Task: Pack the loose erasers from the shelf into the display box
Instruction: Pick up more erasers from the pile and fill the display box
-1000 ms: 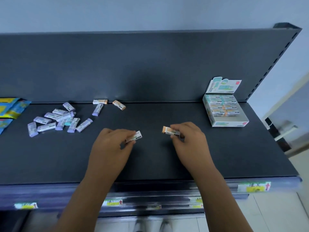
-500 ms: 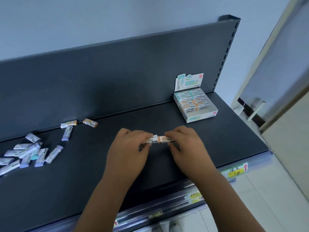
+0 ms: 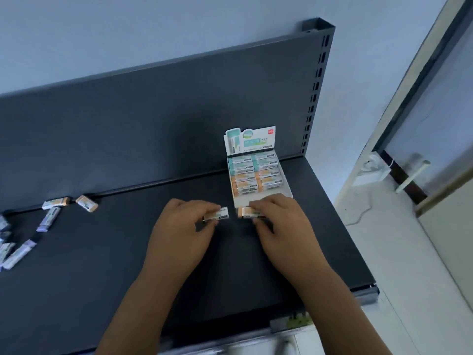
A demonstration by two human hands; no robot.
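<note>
My left hand pinches a small white-sleeved eraser just above the dark shelf. My right hand pinches an orange-ended eraser right at the front edge of the white display box. The two erasers sit a small gap apart. The box stands open near the shelf's back right, its printed lid upright, with rows of teal and orange erasers inside and bare room at its front. Loose erasers lie at the far left: two orange ones by the back panel and several purple ones.
The dark shelf has an upright back panel and ends at a slotted post on the right. Price labels line its front edge. A door with a handle stands to the right.
Both hands have carried their erasers rightward toward the display box. The erasers touched end to end half a second ago and are now slightly apart. My view has swung right.
</note>
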